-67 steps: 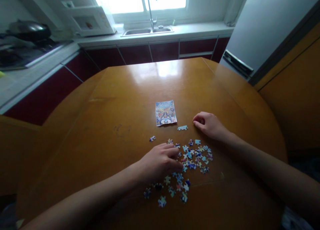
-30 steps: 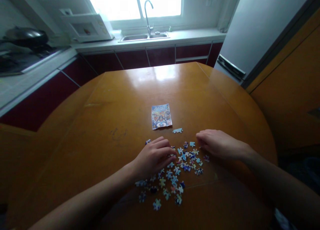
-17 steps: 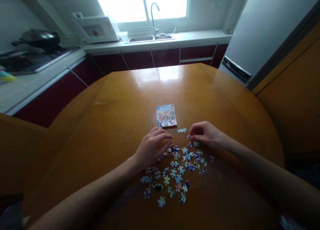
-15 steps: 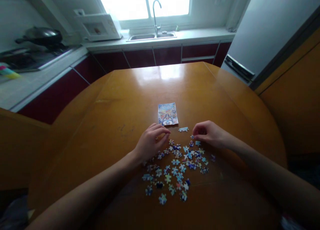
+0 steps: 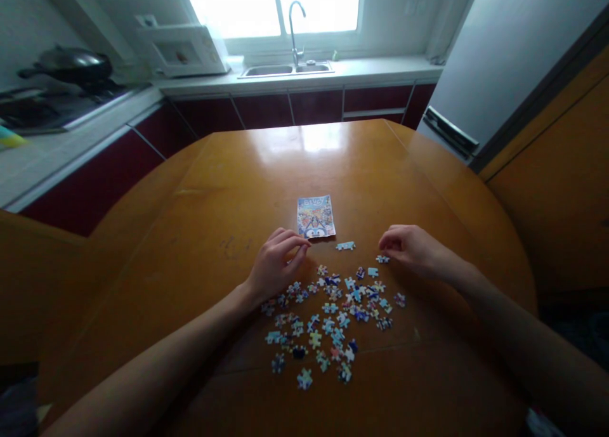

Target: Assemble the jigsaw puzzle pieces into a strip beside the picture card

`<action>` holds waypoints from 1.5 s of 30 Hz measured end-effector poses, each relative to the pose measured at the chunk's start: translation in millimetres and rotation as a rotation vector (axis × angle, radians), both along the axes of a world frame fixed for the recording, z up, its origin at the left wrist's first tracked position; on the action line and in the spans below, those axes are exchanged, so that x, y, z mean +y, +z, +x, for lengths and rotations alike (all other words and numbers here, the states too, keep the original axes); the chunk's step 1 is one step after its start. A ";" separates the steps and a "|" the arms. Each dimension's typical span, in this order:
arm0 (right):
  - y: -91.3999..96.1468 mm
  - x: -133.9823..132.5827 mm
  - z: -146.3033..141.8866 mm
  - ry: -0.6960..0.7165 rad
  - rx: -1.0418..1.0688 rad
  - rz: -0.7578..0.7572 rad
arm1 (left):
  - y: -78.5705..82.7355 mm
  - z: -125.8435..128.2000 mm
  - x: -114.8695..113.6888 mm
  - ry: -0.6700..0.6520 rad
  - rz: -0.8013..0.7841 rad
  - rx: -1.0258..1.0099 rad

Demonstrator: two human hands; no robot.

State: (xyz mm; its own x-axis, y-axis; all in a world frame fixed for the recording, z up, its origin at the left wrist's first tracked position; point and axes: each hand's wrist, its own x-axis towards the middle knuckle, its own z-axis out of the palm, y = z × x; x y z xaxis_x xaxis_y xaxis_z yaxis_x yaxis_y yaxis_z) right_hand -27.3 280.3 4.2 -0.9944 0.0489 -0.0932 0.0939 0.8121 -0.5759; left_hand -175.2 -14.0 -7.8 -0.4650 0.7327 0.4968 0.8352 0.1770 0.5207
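Picture sheet [image 5: 316, 218] beside left hand [image 5: 278, 262]; title [image 5: 313, 202] blurred.

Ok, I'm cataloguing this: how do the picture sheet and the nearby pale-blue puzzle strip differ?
The picture sheet is much larger; the puzzle strip is small and narrow. The sheet is busy and multicoloured; the strip, mostly pale blue. The strip has knobbed edges, the sheet none. Both lie on the wooden table.
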 end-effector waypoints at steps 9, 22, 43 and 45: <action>9.7 -30.2 5.7 0.160 0.085 -0.040 | -6.7 -1.2 1.9 -0.075 0.003 0.040; -1.5 -60.3 3.9 0.356 0.151 -0.046 | -6.0 0.1 4.9 -0.114 -0.006 0.058; 9.9 -74.0 -3.0 -0.300 -0.047 -0.837 | 14.6 36.4 34.3 -0.096 0.031 0.116; 8.8 -74.7 -4.4 -0.316 -0.027 -0.833 | 12.5 32.4 36.5 -0.083 0.039 0.121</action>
